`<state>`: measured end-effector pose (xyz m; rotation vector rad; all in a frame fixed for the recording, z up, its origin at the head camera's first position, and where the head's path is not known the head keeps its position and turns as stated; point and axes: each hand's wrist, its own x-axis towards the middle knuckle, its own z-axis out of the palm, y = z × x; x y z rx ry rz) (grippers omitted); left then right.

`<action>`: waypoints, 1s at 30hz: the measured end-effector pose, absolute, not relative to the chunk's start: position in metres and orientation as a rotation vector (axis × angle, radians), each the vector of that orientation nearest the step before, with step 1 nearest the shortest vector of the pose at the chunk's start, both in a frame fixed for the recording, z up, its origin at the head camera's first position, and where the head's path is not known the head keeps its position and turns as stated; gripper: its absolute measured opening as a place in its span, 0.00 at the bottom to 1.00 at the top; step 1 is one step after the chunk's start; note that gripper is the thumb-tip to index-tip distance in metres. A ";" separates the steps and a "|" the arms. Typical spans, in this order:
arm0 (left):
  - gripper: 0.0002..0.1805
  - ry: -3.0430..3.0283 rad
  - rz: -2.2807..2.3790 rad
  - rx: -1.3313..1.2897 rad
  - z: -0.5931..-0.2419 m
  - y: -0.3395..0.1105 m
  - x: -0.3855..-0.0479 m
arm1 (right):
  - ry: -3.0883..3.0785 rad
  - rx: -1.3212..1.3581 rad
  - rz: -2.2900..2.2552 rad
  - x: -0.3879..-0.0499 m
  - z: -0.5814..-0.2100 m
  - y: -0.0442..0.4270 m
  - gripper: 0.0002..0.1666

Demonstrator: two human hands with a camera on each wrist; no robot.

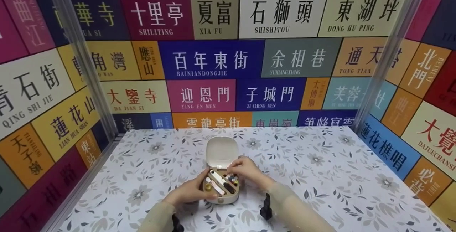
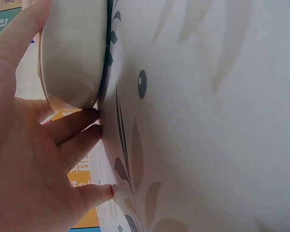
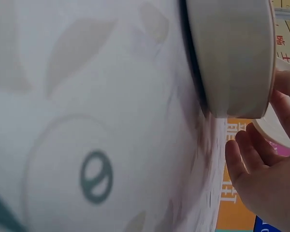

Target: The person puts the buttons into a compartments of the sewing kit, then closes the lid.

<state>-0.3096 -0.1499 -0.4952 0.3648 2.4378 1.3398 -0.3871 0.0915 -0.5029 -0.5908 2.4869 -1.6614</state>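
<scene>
A cream box (image 1: 231,200) with rounded corners stands on the table, its lid (image 1: 222,151) raised at the back. It looks like a sewing kit. A slim white-and-black tool (image 1: 221,179) lies diagonally across its middle. Beside that are a pale pinkish stick (image 1: 217,188) and a small gold piece (image 1: 208,187); small coloured pieces (image 1: 234,179) sit at the right. My left hand (image 1: 190,190) grips the box's left side, thumb at the front. Over the back right rim, my right hand (image 1: 248,169) reaches in with thumb and fingertips together; anything between them is hidden.
A white cloth (image 1: 310,189) with grey leaves and flowers covers the table. Colourful sign-printed walls (image 1: 210,59) rise behind and on both sides, with clear corner strips (image 1: 87,68) at the joins. Dark straps (image 1: 265,207) are on both wrists.
</scene>
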 end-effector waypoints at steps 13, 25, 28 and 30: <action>0.63 2.432 1.338 0.341 -0.493 -0.150 -0.306 | 2.192 -0.422 -1.839 -0.373 -0.513 0.128 0.38; 0.62 2.432 1.344 0.391 -0.493 -0.149 -0.307 | 2.034 -0.736 -1.539 -0.361 -0.516 0.131 0.59; 0.62 2.417 1.363 0.388 -0.493 -0.149 -0.307 | 2.021 -0.771 -1.528 -0.358 -0.517 0.128 0.59; 0.63 2.391 1.386 0.377 -0.494 -0.148 -0.306 | 2.005 -0.783 -1.541 -0.357 -0.517 0.128 0.59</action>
